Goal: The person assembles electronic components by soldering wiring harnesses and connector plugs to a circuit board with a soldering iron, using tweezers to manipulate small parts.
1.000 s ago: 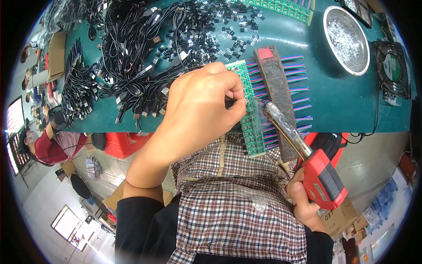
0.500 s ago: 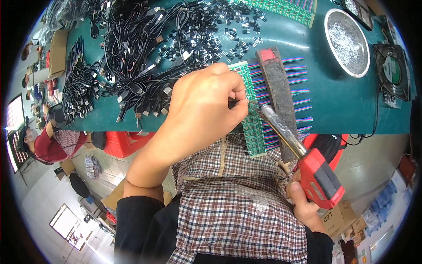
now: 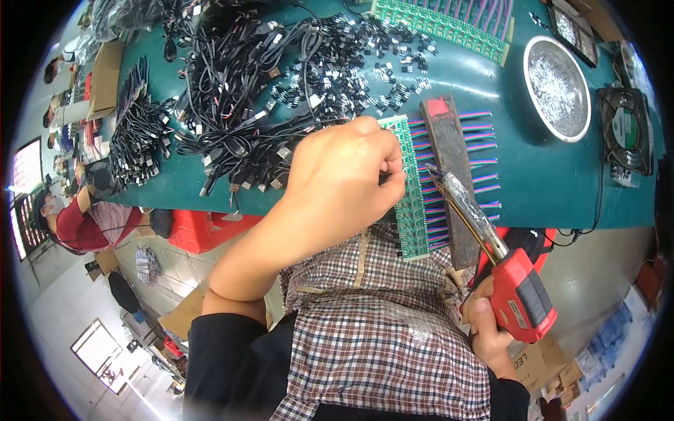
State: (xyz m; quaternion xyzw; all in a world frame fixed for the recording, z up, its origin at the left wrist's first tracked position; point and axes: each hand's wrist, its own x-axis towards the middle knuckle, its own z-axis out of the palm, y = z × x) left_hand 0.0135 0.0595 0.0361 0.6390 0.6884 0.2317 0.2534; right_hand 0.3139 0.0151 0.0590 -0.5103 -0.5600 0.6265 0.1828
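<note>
My left hand (image 3: 344, 175) is closed in a pinch at the left edge of a green circuit board panel (image 3: 413, 217). Whatever its fingertips hold is hidden behind the knuckles. In my right hand (image 3: 486, 328) is a red and black soldering gun (image 3: 521, 293), pointing up and to the left. Its tip hovers over the bar, just right of the panel, apart from my left fingers. A dark, worn bar (image 3: 455, 189) with a red end lies across the multicoloured wires (image 3: 483, 163) that run out from the panel's right side.
Black USB cables (image 3: 225, 105) lie heaped at the left, beside scattered small black connectors (image 3: 351, 52). Another wired board panel (image 3: 449, 24) lies at the far edge. A round metal bowl (image 3: 557, 88) and a small fan (image 3: 625, 131) stand at right. Someone in red sits far left.
The soldering gun's tip has drawn back to the right, from over the panel to over the bar. My left hand keeps its pinch at the panel. The whole view has shifted slightly.
</note>
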